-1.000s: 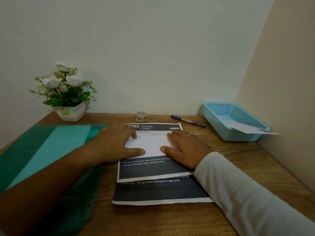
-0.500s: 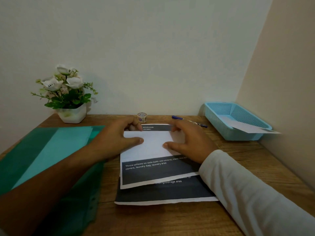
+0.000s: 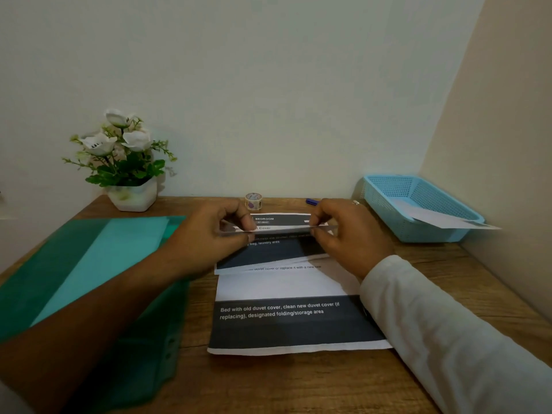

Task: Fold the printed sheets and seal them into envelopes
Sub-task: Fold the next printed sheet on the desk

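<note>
Pinch grips on printed sheet (image 3: 268, 253): left hand (image 3: 213, 236), right hand (image 3: 348, 237)

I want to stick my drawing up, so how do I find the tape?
Look along the back edge of the brown wooden desk, where it meets the white wall. Midway between the white pot of white flowers and the light blue plastic basket stands a small roll of tape. It is the only round thing there, with coloured patterns, left of the dark blue pen.
</note>
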